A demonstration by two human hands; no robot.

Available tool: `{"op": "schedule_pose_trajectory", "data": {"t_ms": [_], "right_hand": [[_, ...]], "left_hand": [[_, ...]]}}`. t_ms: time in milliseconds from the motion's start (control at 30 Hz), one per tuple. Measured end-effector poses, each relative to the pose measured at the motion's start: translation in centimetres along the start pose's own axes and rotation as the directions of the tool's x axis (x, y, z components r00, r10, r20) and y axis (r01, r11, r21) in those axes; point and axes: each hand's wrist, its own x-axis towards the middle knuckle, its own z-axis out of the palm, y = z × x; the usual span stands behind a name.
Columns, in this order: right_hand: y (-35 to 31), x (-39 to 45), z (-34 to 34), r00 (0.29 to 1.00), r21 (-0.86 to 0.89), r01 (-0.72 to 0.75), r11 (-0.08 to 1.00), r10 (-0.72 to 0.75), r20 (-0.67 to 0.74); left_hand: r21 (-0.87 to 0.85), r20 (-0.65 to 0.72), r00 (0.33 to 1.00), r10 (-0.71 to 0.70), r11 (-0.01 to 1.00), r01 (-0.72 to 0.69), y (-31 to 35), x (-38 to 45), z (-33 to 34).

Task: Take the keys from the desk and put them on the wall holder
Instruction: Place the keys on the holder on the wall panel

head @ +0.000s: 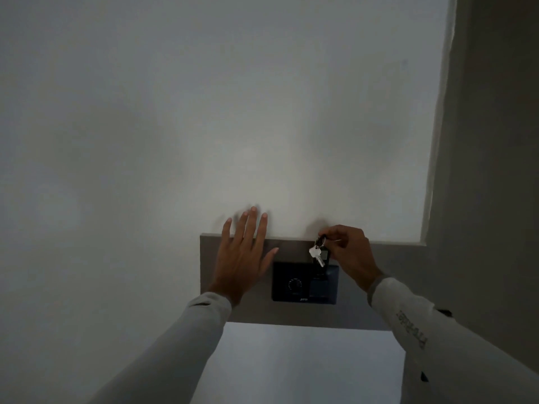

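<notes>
My right hand [351, 252] pinches the ring of a small bunch of keys [316, 253]; a silver key and a dark fob dangle from it against the wall. The keys hang in front of the top edge of a grey wall panel [291, 247], just above a black plate [304, 282] with a round dial. My left hand [243, 253] lies flat on the wall with fingers spread, covering the panel's upper left part. No hook is visible; the hand and keys hide that spot.
The plain white wall [204, 112] fills most of the view. A darker wall or door frame [490, 141] runs down the right side. Below the panel is a pale rectangular surface [306, 363]. Both grey sleeves reach in from the bottom.
</notes>
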Motion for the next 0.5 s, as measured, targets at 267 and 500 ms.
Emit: {"op": "schedule_pose_trajectory", "data": {"t_ms": [267,500], "right_hand": [[0.9,0.9,0.7,0.998,-0.014,0.061,0.998,-0.06,0.011],[1.6,1.0,0.6,0.996,0.024,0.09,0.996,-0.091,0.024]], "left_hand": [[0.011,-0.035,0.999,-0.004,1.0,0.005,0.6,-0.2,2.5],[-0.01,-0.015,1.0,-0.013,1.0,0.013,0.4,-1.3,3.9]]}}
